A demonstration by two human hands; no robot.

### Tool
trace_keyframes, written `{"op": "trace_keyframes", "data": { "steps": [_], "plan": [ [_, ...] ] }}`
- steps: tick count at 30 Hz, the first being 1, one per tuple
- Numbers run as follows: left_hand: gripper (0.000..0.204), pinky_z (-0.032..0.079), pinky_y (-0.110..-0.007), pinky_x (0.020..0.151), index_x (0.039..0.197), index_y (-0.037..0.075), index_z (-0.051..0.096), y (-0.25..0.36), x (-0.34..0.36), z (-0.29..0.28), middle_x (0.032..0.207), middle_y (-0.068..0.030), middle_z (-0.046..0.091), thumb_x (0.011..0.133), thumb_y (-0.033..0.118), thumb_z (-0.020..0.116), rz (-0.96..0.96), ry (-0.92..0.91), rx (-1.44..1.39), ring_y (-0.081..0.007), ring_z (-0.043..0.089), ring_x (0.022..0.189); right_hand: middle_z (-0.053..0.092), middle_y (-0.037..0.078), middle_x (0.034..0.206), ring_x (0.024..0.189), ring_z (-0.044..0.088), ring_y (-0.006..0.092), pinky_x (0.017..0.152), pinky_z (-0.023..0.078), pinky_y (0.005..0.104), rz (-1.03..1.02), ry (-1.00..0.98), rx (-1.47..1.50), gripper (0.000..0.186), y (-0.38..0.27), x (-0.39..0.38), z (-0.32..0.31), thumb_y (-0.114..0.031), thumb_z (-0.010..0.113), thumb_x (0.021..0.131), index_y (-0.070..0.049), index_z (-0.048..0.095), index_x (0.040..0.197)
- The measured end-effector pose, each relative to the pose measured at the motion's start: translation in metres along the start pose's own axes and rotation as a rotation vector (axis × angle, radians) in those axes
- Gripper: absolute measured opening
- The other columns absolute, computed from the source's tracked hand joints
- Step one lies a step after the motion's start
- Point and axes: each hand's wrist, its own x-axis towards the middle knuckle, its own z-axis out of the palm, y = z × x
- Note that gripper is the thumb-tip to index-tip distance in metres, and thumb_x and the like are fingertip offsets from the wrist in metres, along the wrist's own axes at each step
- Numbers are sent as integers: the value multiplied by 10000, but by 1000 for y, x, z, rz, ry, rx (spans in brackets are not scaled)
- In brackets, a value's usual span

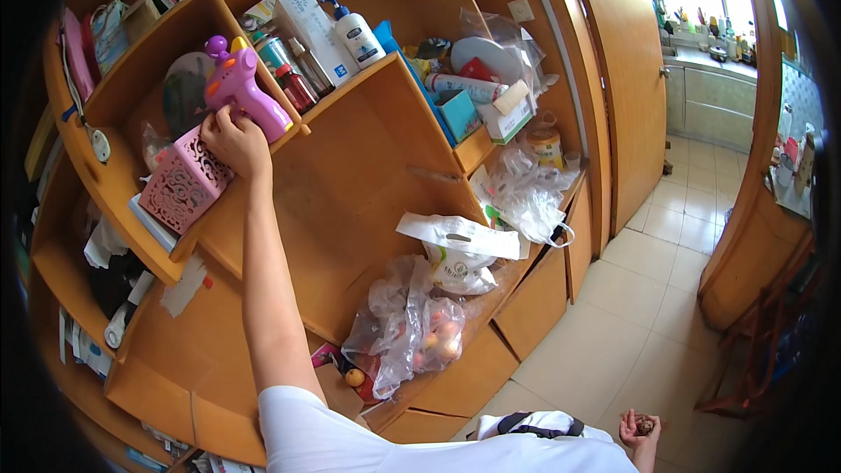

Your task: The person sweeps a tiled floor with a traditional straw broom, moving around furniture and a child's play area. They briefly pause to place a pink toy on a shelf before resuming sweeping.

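My left hand (236, 142) reaches up into a shelf compartment, fingers bent together at the rim of a pink openwork plastic basket (180, 188). Right against those fingers is a purple toy gun (245, 92) with a yellow tip and an orange detail, standing tilted. What the fingertips grip is hidden. Low at the right, away from the shelves, my right hand (632, 432) is turned palm up, its fingers curled around a small brown, roundish, rough-looking thing (645, 426). Its exact kind is too small to tell.
Beside the toy stand a white pump bottle (357, 35), a white box (311, 31) and several small bottles. Plastic bags, one with round fruit (441, 333), lie on the lower ledge (482, 315). An open door (618, 79) leads to a tiled kitchen; a reddish-brown frame (745, 377) stands right.
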Motion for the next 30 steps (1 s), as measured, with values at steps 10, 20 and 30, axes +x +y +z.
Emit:
{"op": "trace_keyframes", "data": {
  "steps": [10, 20, 30],
  "plan": [
    [838, 277, -502, 969, 1149, 15, 543, 35, 35, 24, 1304, -218, 381, 620, 662, 599, -469, -315, 446, -395, 364, 1188, 643, 92, 1021, 1001, 540, 246, 903, 412, 350, -63, -12, -45, 509, 22, -25, 37, -272, 583, 615, -28, 520, 1057],
    [823, 318, -538, 905, 1102, -21, 569, 30, 23, 21, 1229, -230, 457, 598, 629, 594, -425, -44, 423, -413, 420, 1115, 620, 175, 1060, 1022, 537, 308, 910, 402, 421, -37, 25, 52, 183, 20, -37, 29, -198, 554, 621, -75, 422, 654],
    [397, 501, -369, 716, 903, -14, 652, 99, 49, -44, 888, -149, 655, 710, 332, 679, 122, 49, -149, -275, 635, 799, 616, 202, 1055, 1033, 529, 343, 912, 405, 451, -25, 58, -24, 185, 0, -31, 48, -187, 551, 616, -54, 427, 645]
  ]
}}
